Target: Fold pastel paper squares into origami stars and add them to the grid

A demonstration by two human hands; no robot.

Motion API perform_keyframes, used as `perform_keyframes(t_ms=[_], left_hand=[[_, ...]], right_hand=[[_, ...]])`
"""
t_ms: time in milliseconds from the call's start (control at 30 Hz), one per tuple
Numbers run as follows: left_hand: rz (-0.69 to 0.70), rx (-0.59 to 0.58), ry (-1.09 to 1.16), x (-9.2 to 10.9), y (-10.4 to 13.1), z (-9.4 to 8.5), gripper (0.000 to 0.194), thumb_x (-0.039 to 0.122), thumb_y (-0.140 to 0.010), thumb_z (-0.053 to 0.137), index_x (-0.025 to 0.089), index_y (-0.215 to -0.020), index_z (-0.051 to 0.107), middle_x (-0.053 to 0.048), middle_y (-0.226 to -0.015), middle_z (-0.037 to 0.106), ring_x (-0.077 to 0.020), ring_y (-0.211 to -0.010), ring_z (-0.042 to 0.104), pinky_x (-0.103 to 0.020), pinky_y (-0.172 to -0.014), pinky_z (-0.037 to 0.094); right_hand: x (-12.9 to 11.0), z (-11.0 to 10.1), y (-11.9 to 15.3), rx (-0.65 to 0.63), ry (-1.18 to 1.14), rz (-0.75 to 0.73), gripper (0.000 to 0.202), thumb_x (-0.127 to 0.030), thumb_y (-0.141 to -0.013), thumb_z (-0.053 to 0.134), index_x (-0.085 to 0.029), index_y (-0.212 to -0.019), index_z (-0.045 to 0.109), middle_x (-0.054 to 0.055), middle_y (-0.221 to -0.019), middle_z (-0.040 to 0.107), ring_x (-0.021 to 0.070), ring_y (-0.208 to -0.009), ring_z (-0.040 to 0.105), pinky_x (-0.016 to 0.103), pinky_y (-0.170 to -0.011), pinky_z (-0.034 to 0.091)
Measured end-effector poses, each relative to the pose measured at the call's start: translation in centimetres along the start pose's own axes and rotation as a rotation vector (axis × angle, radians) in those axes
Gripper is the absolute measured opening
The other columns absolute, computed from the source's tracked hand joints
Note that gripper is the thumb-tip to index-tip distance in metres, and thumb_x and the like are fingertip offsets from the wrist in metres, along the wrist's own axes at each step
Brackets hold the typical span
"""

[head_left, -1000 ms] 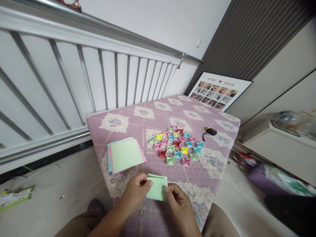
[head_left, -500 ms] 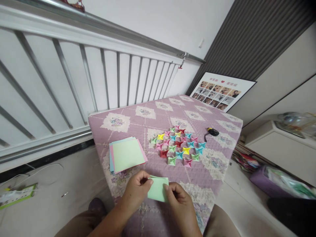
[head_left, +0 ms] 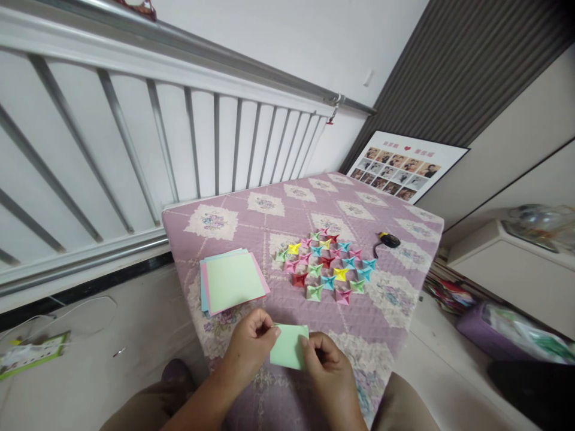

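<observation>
1. Folded paper pieces (head_left: 327, 282), counted from where I stand: about 24, including 3 red.
2. Green handheld sheet (head_left: 288, 348): 1.
3. Paper stack (head_left: 236, 279): 1.
4. Black corded item (head_left: 390, 240): 1.
5. Photo board (head_left: 442, 157): 1.
6. Power strip (head_left: 48, 349): 1.

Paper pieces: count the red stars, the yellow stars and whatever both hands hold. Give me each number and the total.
Red stars: 3
Yellow stars: 3
Green paper, held by the left hand and right hand: 1
Total: 7
</observation>
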State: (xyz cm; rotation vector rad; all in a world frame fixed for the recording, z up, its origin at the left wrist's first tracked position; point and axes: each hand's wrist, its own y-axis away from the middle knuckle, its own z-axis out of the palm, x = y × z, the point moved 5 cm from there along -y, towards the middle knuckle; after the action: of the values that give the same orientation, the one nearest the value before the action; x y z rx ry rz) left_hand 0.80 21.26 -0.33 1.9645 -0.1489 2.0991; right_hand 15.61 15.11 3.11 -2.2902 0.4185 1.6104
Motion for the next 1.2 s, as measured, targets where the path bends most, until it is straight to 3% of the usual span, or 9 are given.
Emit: perform_keyframes(t_ms=[700,800,933,1200], left_hand=[[0.008,-0.013,-0.006,0.46,0.11,0.08,0.014,0.027,-0.070,0.055,0.019,-0.067,0.044,0.006,-0.058,0.041,-0.0097,-0.055,0.038,-0.021,-0.052,0.030],[0.028,-0.012,0.055,0.24,0.17,0.12,0.013,0.025,-0.071,0.055,0.019,-0.079,0.048,0.007,-0.062,0.043,-0.0099,-0.057,0.041,-0.021,-0.054,0.033],[0.011,-0.025,0.099,-0.25,0.12,0.26,0.036,0.023,-0.073,0.056,0.017,-0.107,0.048,0.006,-0.067,0.048,-0.0106,-0.058,0.044,-0.022,-0.055,0.035],[0.012,-0.014,0.144,-0.25,-0.16,0.48,0.042,0.024,-0.072,0.059,0.015,-0.112,0.049,0.006,-0.066,0.047,-0.0107,-0.057,0.044,-0.022,-0.055,0.035]], right_hand=[[0.21,0.09,0.07,0.003,0.026,-0.014,0.037,-0.049,-0.074,0.058,-0.020,-0.054,0.046,-0.003,-0.054,0.043,0.0117,-0.052,0.038,0.022,-0.047,0.034],[0.32,0.08,0.08,0.009,0.024,-0.006,0.037,-0.050,-0.074,0.058,-0.020,-0.055,0.047,-0.003,-0.054,0.042,0.0116,-0.052,0.037,0.022,-0.047,0.033],[0.37,0.03,-0.03,0.002,0.011,0.030,0.038,-0.052,-0.072,0.059,-0.020,-0.055,0.048,-0.003,-0.054,0.043,0.0119,-0.053,0.038,0.022,-0.047,0.034],[0.47,-0.17,-0.28,-0.002,-0.053,0.116,0.043,-0.059,-0.067,0.063,-0.020,-0.055,0.051,-0.002,-0.054,0.046,0.0119,-0.053,0.039,0.023,-0.048,0.034]])
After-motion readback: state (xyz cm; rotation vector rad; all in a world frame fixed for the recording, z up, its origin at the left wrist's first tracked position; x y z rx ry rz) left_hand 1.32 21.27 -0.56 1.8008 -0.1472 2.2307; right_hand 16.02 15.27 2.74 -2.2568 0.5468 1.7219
